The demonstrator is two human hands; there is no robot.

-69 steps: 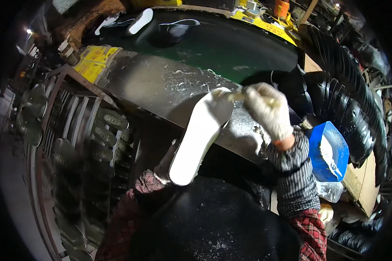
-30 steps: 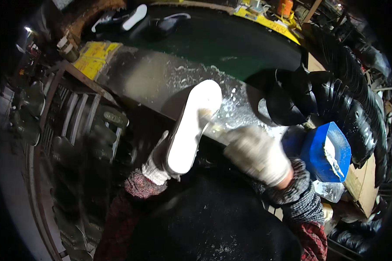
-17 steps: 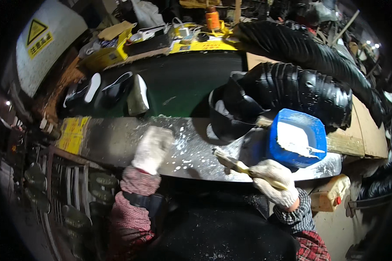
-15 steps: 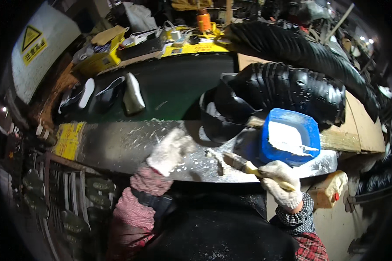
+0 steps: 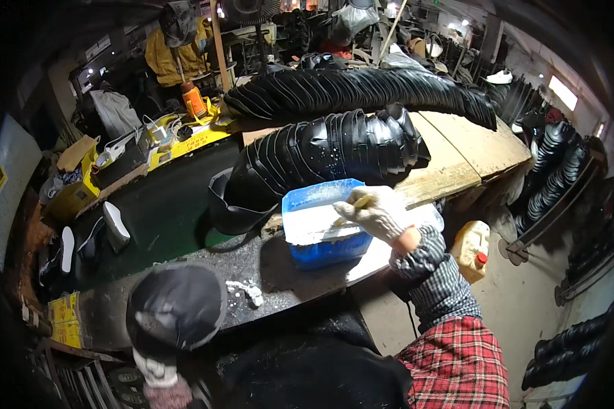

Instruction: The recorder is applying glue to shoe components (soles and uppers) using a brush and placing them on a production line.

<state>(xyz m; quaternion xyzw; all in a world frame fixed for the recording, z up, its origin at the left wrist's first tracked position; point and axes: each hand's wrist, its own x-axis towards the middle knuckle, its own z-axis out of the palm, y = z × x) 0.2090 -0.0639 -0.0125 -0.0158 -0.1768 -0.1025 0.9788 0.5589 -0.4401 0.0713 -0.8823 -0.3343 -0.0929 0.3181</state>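
Right hand (image 5: 375, 213): above blue tub (image 5: 327, 255); tub walls bar low leftward travel. Black stack (image 5: 341, 146) just beyond, blocks forward reach. Jug (image 5: 472, 252) right, lower.
Left hand (image 5: 155, 371): black piece (image 5: 177, 307) directly ahead, blurred. Passage rightward along metal ledge (image 5: 290, 296) to tub; white smear (image 5: 245, 292) on it. Farther forward, room over green surface (image 5: 164, 225), pale-soled shoes (image 5: 116, 228) at its left.

Left hand (image 5: 155, 369): gloved, gripping a black curved piece (image 5: 176, 308), blurred, above the counter (image 5: 290, 293).
Right hand (image 5: 376, 215): gloved, fingers closed around a pale handle (image 5: 363, 202); positioned over the container.
Blue container (image 5: 329, 255): open-topped, on the counter; white paste inside.
Nested black pieces (image 5: 334, 146): row lying directly behind the container.
White-soled shoes (image 5: 117, 226): on the dark green surface (image 5: 177, 211), far left.
Pale jug (image 5: 468, 247): red cap, right of the counter.
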